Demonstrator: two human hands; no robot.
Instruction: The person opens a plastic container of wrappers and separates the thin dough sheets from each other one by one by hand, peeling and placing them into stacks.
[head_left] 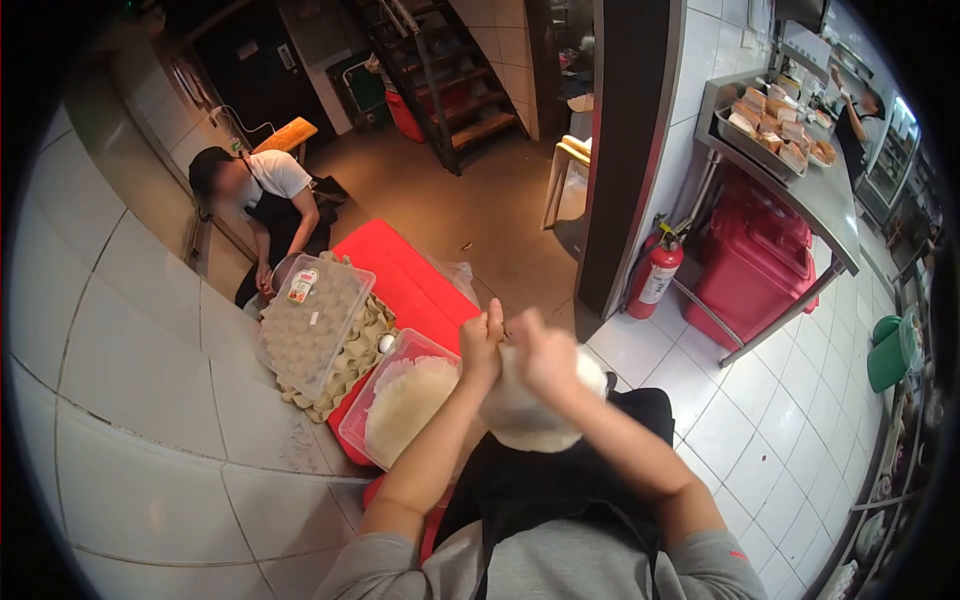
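Note:
A thin, round, pale wrapper hangs in front of my apron, its top edge between my two hands. My left hand is closed at its upper left edge, thumb pointing up. Close beside it, my right hand is curled at the wrapper's top, smeared by motion. To the left, a clear plastic container holds more of these pale round wrappers in a pile. The container rests on a red lid. My fingertips and the exact grip are partly hidden.
Stacked egg trays under a clear plastic cover stand beyond the container, with one white egg. A crouching co-worker is behind them. A fire extinguisher, red bin and steel table with bread are at right.

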